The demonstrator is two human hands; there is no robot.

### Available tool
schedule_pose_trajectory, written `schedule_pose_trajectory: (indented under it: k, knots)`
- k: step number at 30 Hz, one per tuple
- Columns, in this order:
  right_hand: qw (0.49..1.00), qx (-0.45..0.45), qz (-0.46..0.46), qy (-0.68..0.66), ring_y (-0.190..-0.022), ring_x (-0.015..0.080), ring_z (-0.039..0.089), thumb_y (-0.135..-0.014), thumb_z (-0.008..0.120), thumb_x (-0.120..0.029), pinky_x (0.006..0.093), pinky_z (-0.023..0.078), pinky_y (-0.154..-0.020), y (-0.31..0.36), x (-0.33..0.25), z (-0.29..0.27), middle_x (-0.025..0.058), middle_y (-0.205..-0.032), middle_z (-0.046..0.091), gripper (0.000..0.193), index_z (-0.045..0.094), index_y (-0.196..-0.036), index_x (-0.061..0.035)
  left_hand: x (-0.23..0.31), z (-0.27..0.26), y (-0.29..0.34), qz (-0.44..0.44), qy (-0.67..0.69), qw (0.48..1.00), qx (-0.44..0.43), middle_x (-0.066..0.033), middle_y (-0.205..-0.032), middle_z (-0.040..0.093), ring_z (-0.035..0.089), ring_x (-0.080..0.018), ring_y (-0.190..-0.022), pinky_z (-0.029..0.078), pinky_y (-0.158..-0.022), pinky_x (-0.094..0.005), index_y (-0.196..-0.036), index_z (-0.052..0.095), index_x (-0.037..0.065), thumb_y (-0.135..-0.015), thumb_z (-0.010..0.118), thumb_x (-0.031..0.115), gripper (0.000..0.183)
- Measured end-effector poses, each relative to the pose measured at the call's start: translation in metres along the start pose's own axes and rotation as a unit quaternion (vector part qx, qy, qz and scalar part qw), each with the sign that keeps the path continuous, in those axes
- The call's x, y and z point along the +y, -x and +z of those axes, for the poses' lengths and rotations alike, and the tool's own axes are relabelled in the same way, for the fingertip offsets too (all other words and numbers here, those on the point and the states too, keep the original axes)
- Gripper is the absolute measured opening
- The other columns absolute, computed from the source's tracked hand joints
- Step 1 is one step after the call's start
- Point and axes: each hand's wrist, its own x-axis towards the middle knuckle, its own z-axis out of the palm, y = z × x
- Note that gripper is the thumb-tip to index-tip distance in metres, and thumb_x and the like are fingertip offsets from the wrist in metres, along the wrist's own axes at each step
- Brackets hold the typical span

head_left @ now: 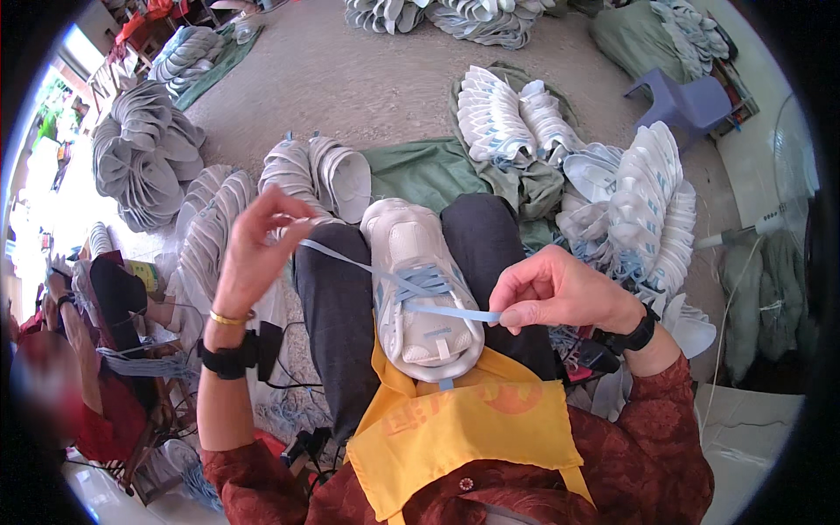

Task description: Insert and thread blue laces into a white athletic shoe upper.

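A white shoe upper (404, 234) lies between my thighs, toe pointing away from me. Light blue shoelace (425, 282) crosses through its eyelets. My left hand (265, 245), raised to the left of the shoe, is closed in a pinch on one lace end, and that strand slants down to the eyelets. On the other side, my right hand (560, 296) pinches the second lace end between thumb and forefinger, drawing it nearly level across the tongue. Both strands look stretched. A yellow apron (464, 437) covers my lap below the heel.
Nested rows of white shoe uppers stand ahead to the left (293, 171) and right (647, 197). Green cloth (416, 171) lies beyond my knees. A purple plastic stool (687, 101) is at the far right. At the left, another person in red (96, 420) sits beside bundled blue laces.
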Motion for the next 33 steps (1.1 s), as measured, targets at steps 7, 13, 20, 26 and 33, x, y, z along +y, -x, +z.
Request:
schedule_pose_trajectory:
  k: [7, 13, 20, 26, 33]
  knots:
    - [0.997, 0.059, -0.038, 0.018, -0.074, 0.0029, 0.062, -0.096, 0.071, -0.006, 0.0187, 0.05, -0.066, -0.004, -0.019, 0.009, 0.0, -0.087, 0.07, 0.014, 0.073, -0.107, 0.0024, 0.072, 0.091, 0.01, 0.026, 0.138, 0.946, -0.291, -0.0059, -0.105, 0.066, 0.062, -0.0121, -0.106, 0.049, -0.096, -0.032, -0.116, 0.06, 0.001, -0.107, 0.059, 0.015, 0.018]
    - [0.989, 0.126, 0.014, 0.073, -0.058, 0.0007, 0.054, -0.097, 0.069, -0.009, 0.0174, 0.04, -0.05, 0.014, -0.014, 0.007, 0.0005, -0.08, 0.069, 0.011, 0.072, -0.102, 0.0011, 0.074, 0.091, 0.001, 0.002, 0.259, 0.924, -0.282, -0.0001, -0.092, 0.063, 0.062, -0.008, -0.085, 0.051, -0.079, -0.0257, -0.102, 0.056, 0.003, -0.103, 0.065, 0.01, 0.011]
    - [0.975, 0.214, 0.04, 0.045, -0.061, 0.0053, 0.061, -0.096, 0.068, -0.005, 0.0194, 0.048, -0.053, 0.074, 0.051, -0.042, 0.0037, -0.08, 0.069, 0.009, 0.071, -0.102, 0.0016, 0.043, 0.05, 0.024, -0.06, 0.405, 0.906, -0.11, -0.0021, -0.076, 0.057, 0.054, -0.0123, -0.069, 0.043, -0.066, -0.0266, -0.093, 0.053, 0.007, -0.096, 0.067, 0.005, 0.014]
    - [0.962, 0.242, 0.075, 0.099, -0.066, 0.0073, 0.065, -0.096, 0.068, -0.004, 0.0209, 0.053, -0.057, 0.114, 0.08, -0.071, 0.0064, -0.085, 0.074, 0.012, 0.074, -0.103, 0.0026, 0.027, 0.046, 0.043, -0.073, 0.424, 0.9, -0.072, -0.0024, -0.073, 0.055, 0.054, -0.0139, -0.069, 0.045, -0.071, -0.029, -0.091, 0.053, 0.007, -0.095, 0.068, 0.005, 0.015]
    - [0.956, 0.245, 0.102, 0.123, -0.063, 0.0058, 0.063, -0.096, 0.068, -0.005, 0.0208, 0.05, -0.055, 0.111, 0.077, -0.066, 0.0052, -0.087, 0.075, 0.013, 0.075, -0.105, 0.0, 0.031, 0.05, 0.05, -0.061, 0.425, 0.902, -0.049, -0.0011, -0.07, 0.053, 0.052, -0.0136, -0.068, 0.046, -0.075, -0.0302, -0.089, 0.054, 0.008, -0.094, 0.068, 0.007, 0.016]
